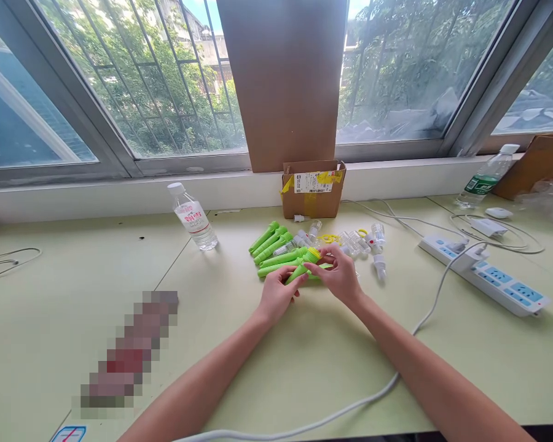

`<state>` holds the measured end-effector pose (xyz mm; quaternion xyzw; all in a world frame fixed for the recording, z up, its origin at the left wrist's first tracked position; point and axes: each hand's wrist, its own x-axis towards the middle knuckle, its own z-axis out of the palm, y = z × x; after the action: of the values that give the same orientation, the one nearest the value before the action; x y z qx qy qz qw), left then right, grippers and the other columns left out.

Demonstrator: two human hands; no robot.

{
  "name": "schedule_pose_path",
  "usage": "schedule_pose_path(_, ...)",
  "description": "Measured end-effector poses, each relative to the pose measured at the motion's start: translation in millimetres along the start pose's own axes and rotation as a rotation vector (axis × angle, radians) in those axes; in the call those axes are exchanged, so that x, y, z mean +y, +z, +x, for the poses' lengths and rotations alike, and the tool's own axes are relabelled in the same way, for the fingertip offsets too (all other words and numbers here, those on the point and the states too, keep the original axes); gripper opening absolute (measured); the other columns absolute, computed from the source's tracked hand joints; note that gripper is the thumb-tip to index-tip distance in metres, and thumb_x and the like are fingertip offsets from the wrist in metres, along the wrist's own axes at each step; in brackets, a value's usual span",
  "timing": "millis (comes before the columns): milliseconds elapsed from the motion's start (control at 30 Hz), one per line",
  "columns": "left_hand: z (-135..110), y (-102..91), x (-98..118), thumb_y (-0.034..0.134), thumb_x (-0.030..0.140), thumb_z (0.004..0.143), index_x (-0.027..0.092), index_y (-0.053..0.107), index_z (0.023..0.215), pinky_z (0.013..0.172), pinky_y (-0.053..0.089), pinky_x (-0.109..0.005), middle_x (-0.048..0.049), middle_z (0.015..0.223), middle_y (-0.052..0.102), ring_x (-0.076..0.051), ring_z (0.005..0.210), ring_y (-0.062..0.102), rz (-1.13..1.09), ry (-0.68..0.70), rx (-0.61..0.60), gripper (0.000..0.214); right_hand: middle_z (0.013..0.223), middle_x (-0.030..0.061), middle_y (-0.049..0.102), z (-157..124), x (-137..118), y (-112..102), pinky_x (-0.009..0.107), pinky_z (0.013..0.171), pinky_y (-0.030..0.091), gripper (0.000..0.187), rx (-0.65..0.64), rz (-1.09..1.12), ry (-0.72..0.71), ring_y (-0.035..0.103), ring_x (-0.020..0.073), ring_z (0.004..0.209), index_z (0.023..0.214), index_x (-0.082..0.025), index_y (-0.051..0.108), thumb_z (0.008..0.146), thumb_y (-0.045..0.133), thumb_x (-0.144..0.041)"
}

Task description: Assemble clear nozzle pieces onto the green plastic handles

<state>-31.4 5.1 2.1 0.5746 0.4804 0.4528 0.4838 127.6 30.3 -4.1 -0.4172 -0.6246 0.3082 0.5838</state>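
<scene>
Two-handed hold on green tube (299, 269), frame centre

Curled closed round near end with left hand (279, 293); pinching by yellow top (313, 254) with right hand (338, 275), fingers bent. Just beyond: more green tubes (273, 245), clear vials (351, 244) right of centre. Farther, above centre: cardboard box (312, 204).

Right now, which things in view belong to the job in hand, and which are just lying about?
Likely part of the job:
- held green piece with a yellow end
- loose green pieces
- clear pieces, some white-capped
- yellow rings

Apparently just lying about:
- red-lettered water bottle
- green-labelled bottle
- power strip

Unclear: cardboard box.
</scene>
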Motion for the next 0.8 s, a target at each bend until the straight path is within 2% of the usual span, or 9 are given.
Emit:
schedule_pose_path(200,-4.4,1.2,2.3,0.06,0.051,0.079,0.016,0.063,0.079,0.039,0.034,-0.02,0.0014,0.062,0.059,-0.006,0.041,0.046,0.054,0.073,-0.018,0.036,0.074,-0.002,0.055,-0.5,-1.6,1.5,0.028,0.049,0.058,0.044,0.035,-0.022,-0.004,0.066,0.0173,0.063,0.08,-0.023,0.046,0.066,0.074,-0.053)
schedule_pose_path(333,-5.9,0.9,2.3,0.056,0.053,0.082,0.016,0.061,0.08,0.039,0.034,-0.02,0.0022,0.062,0.058,-0.006,0.04,0.045,0.025,0.042,-0.051,0.038,0.081,-0.0008,0.053,-0.8,-2.8,2.7,0.028,0.05,0.059,0.042,0.036,-0.01,0.002,0.065,0.0162,0.064,0.082,-0.023,0.047,0.067,0.074,-0.052)
schedule_pose_path(533,-3.7,-2.8,-0.2,0.054,0.053,0.084,0.015,0.061,0.086,0.034,0.027,-0.018,0.0021,0.061,0.057,-0.005,0.036,0.041,-0.068,-0.012,-0.102,0.039,0.091,-0.0002,0.048,-0.7,-5.3,3.9,0.027,0.048,0.059,0.047,-0.041,0.094,0.058,0.062,0.0138,0.067,0.089,-0.024,0.046,0.065,0.075,-0.053)
schedule_pose_path(667,-2.8,-4.4,0.2,0.055,0.054,0.083,0.015,0.062,0.088,0.034,0.026,-0.018,0.0022,0.06,0.057,-0.005,0.036,0.041,-0.096,-0.032,-0.124,0.04,0.088,-0.0016,0.048,-0.1,-5.8,4.1,0.028,0.049,0.061,0.05,-0.075,0.167,0.108,0.06,0.0127,0.065,0.088,-0.025,0.044,0.063,0.075,-0.054)
schedule_pose_path(800,-2.2,-5.3,1.3,0.056,0.055,0.081,0.014,0.061,0.083,0.033,0.025,-0.018,0.0016,0.058,0.058,-0.005,0.035,0.043,-0.131,-0.058,-0.143,0.041,0.077,-0.0032,0.052,-0.1,-2.5,4.7,0.029,0.049,0.06,0.048,-0.058,0.154,0.086,0.063,0.0151,0.063,0.085,-0.025,0.043,0.064,0.076,-0.053)
